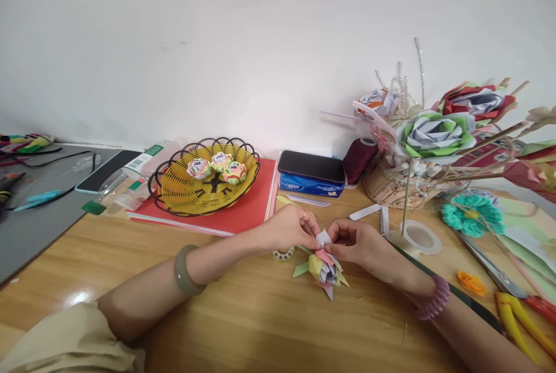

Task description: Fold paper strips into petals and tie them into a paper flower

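Note:
A folded paper flower (326,269) in yellow, pink, white and green hangs just above the wooden table, its petals pointing toward me. At its upper end my left hand (299,228) pinches the paper between thumb and fingers. My right hand (357,241) grips a white paper piece of the same flower from the other side, thumb and forefinger pressed together. The fingertips of both hands nearly meet there. Behind my left wrist, a small white ring with holes (284,254) lies partly hidden.
A yellow woven basket (174,190) holding several paper rosettes rests on red paper (256,211). Behind my hands is a blue tissue pack (299,183) with a phone (310,167) on top. Right are a tape roll (420,238), scissors (495,269), yellow-handled pliers (516,321) and a flower pot (382,185).

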Action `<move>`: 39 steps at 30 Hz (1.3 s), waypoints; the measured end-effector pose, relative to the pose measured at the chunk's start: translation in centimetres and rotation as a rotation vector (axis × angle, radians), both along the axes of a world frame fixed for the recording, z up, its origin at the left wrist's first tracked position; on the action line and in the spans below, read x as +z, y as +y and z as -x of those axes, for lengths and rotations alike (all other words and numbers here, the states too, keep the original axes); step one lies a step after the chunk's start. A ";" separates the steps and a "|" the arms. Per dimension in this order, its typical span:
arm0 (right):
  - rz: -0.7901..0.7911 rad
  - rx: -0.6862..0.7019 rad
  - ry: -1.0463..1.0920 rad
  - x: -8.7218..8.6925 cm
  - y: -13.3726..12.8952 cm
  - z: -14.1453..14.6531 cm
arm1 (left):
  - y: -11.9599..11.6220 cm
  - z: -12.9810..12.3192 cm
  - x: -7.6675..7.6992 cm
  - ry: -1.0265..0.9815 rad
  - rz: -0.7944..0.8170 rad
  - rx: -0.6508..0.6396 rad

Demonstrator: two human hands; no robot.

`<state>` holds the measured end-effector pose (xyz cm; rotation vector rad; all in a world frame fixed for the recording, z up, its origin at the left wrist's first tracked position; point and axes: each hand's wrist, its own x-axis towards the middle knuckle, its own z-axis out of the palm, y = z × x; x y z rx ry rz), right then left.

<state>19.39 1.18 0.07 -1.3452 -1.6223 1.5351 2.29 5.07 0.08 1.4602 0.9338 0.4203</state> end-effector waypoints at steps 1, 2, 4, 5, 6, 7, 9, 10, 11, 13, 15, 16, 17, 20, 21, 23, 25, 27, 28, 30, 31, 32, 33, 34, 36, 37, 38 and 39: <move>-0.009 0.003 -0.002 0.0 0.0 0.0 | -0.1 0.0 -0.1 0.011 -0.023 0.007; -0.018 0.004 -0.006 -0.1 0.0 0.0 | -0.1 0.0 -0.3 0.020 -0.044 0.011; -0.037 0.003 -0.018 -0.1 -0.1 0.0 | -0.2 0.0 -0.6 0.037 -0.085 0.021; -0.046 0.001 -0.028 0.0 -0.2 0.0 | -0.3 0.1 -0.8 0.047 -0.107 0.027; -0.056 -0.004 -0.039 0.0 -0.2 0.1 | -0.3 0.1 -0.9 0.057 -0.128 0.032; -0.066 -0.009 -0.051 0.1 -0.3 0.2 | -0.4 0.2 -0.9 0.066 -0.146 0.037; -0.088 -0.019 -0.074 0.2 -0.4 0.3 | -0.5 0.2 -0.9 0.077 -0.173 0.045; -0.100 -0.022 -0.085 0.2 -0.4 0.4 | -0.6 0.3 -0.9 0.082 -0.186 0.047; -0.111 -0.025 -0.094 0.3 -0.5 0.4 | -0.6 0.3 -0.8 0.091 -0.203 0.047; -0.129 -0.029 -0.110 0.5 -0.5 0.4 | -0.7 0.3 -0.7 0.114 -0.251 0.043; -0.154 -0.022 -0.142 0.7 -0.7 0.4 | -0.8 0.3 -0.6 0.138 -0.315 0.044; -0.176 -0.013 -0.164 0.9 -0.7 0.4 | -0.8 0.3 -0.5 0.145 -0.344 0.045; -0.206 -0.003 -0.190 1.1 -0.8 0.4 | -0.9 0.3 -0.5 0.146 -0.368 0.048; -0.346 0.025 -0.278 1.4 -1.1 0.4 | -1.1 0.3 -0.1 0.157 -0.425 0.048; -0.403 0.034 -0.312 1.5 -1.2 0.3 | -1.2 0.3 0.1 0.166 -0.442 0.045; -0.521 0.050 -0.379 1.5 -1.4 0.2 | -1.4 0.3 0.4 0.184 -0.472 0.045; -0.636 0.057 -0.430 1.4 -1.4 0.0 | -1.5 0.3 0.7 0.160 -0.489 0.048; -0.759 0.046 -0.454 1.2 -1.5 -0.2 | -1.3 0.4 1.0 0.063 -0.430 0.056; -0.828 0.035 -0.456 1.1 -1.4 -0.4 | -1.2 0.4 1.1 -0.009 -0.353 0.069; -0.975 0.005 -0.450 1.0 -1.4 -0.6 | -0.8 0.4 1.4 -0.167 -0.141 0.123; -1.043 -0.005 -0.447 0.9 -1.5 -0.8 | -0.7 0.3 1.5 -0.226 -0.048 0.159; -1.104 -0.006 -0.446 0.8 -1.5 -0.9 | -0.5 0.3 1.7 -0.270 0.031 0.183; -1.159 -0.005 -0.450 0.8 -1.5 -1.0 | -0.4 0.2 1.8 -0.296 0.081 0.180; -1.207 -0.001 -0.457 0.7 -1.5 -1.1 | -0.4 0.2 1.9 -0.308 0.113 0.148; -1.277 -0.012 -0.485 0.5 -1.6 -1.3 | -0.5 0.1 1.9 -0.316 0.146 0.077; -1.298 -0.036 -0.503 0.4 -1.6 -1.3 | -0.6 0.0 1.9 -0.323 0.146 0.070; -1.310 -0.067 -0.524 0.4 -1.6 -1.3 | -0.6 0.0 1.9 -0.333 0.136 0.089; -1.316 -0.100 -0.541 0.4 -1.6 -1.3 | -0.7 -0.1 1.8 -0.341 0.121 0.124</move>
